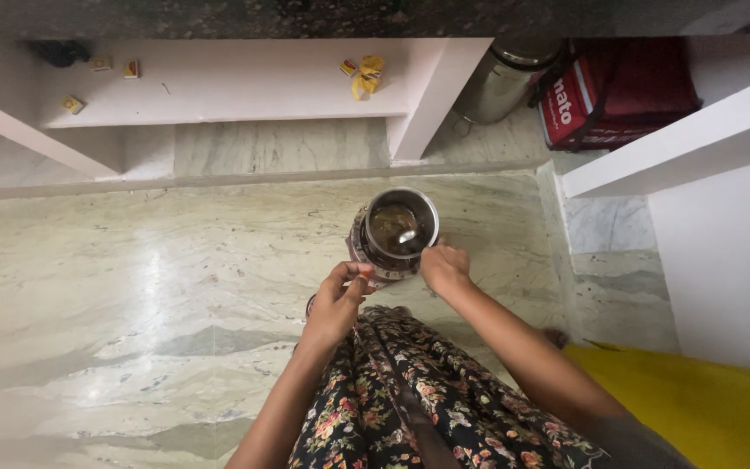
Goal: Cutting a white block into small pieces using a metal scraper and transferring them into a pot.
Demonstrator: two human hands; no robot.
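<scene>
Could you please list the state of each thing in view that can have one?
Round steel pot: open, no lid, dark contents with a spoon inside.
Left hand: gripping the pot's near side.
Right hand: on the pot's rim.
Steel canister: standing upright under the shelf.
Red insulated bag: closed, on the floor.

A large red boxy bag (pixel 618 91) with white lettering on its side sits on the floor in the recess at upper right, just beside a steel canister (pixel 505 78) and under the edge of a white shelf (pixel 687 130). On the low pale pink shelf (pixel 219 95) along the far wall lie several small packets: a yellow crumpled wrapper (pixel 370 75) next to a small red-and-yellow box (pixel 348 67) toward the right end, and three little yellow-and-red boxes toward the left (pixel 132 69) (pixel 100 63) (pixel 72 104), well apart from the first pair. All are too small to make out further.
</scene>
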